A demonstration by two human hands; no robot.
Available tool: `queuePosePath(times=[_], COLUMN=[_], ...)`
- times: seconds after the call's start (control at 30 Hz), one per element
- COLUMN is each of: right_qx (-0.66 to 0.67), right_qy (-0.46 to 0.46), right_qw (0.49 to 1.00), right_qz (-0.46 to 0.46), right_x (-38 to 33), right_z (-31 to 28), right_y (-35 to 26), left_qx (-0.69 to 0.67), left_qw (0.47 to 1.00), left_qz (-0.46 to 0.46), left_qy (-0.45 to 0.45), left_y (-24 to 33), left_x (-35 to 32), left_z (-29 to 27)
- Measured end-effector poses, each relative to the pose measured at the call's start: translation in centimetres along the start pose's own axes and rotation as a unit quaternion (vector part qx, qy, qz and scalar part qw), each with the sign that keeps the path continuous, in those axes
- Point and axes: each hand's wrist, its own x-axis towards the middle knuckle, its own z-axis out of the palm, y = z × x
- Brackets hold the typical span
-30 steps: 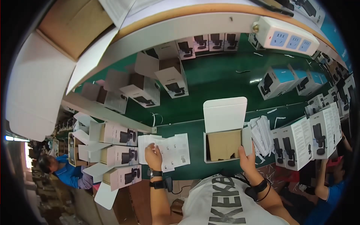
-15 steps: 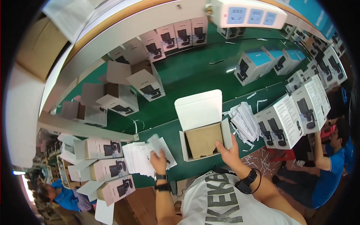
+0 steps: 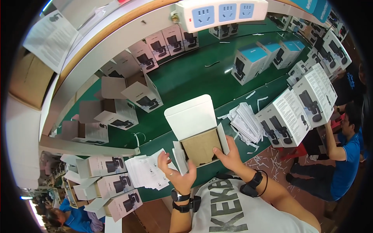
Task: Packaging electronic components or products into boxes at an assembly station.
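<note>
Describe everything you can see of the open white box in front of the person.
The open white box looks like thin cardboard. Its lid flap stands raised at the back, plain white inside, and the side flaps are folded outward. A brown cardboard insert fills the inside. It sits on the green table at the near edge. The right hand rests on its right rim; the left hand is at its left flap.

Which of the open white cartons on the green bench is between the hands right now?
The open white carton with the brown cardboard insert, lid flap raised, at the near edge; left hand and right hand grip its side flaps.
</note>
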Motion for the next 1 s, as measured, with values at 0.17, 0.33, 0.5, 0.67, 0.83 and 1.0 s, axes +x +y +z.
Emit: queuePosePath(times=[0.17,0.33,0.5,0.67,0.83,1.0], right_qx=[0.105,0.233,0.067,-0.067,-0.185,-0.273], right_qy=[-0.113,-0.081,-0.084,-0.06,-0.023,-0.019], right_qw=[0.985,0.944,0.983,0.995,0.967,0.92], right_qz=[0.071,0.218,0.152,0.044,-0.173,-0.281], right_x=[-1.0,2.1,2.6,3.1,7.2,9.7], right_z=[-5.4,-6.9,-1.9,-3.2,-4.9,-5.3], right_y=[0.5,-3.0,-0.7,-3.7,-3.2,-4.1], left_qx=[-0.05,-0.06,0.035,0.203,0.207,0.198], left_qw=[0.989,0.972,0.971,0.899,0.897,0.902], left_qz=[-0.106,-0.172,0.043,0.197,0.196,0.193], left_qy=[-0.088,-0.151,-0.232,-0.335,-0.336,-0.332], left_y=[-0.6,-2.5,2.6,1.6,1.2,1.2], left_x=[-0.8,-2.1,1.0,0.5,0.4,0.5], left_z=[-2.1,-0.6,1.7,3.3,3.6,3.5])
